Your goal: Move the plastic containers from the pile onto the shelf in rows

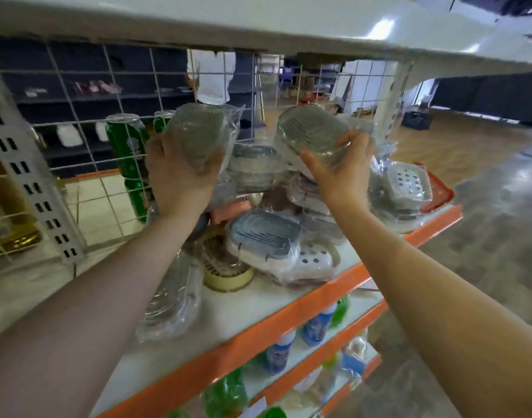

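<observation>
My left hand (180, 173) grips a grey plastic container wrapped in clear film (202, 131), raised above the shelf. My right hand (341, 168) grips a second wrapped grey container (311, 131) at about the same height. Below them a pile of wrapped containers (267, 236) lies on the white shelf with an orange front edge (249, 336); a blue-lidded one (263, 233) is on top at the front. One wrapped clear container (174, 300) lies alone at the shelf's front left.
A wire grid (86, 131) backs the shelf, with green cans (129, 155) behind it. A white upper shelf (258, 25) hangs close overhead. A perforated upright (32, 182) stands at left. Bottles (316, 324) fill the lower shelves. A red tray (439, 194) sits at the shelf's right end.
</observation>
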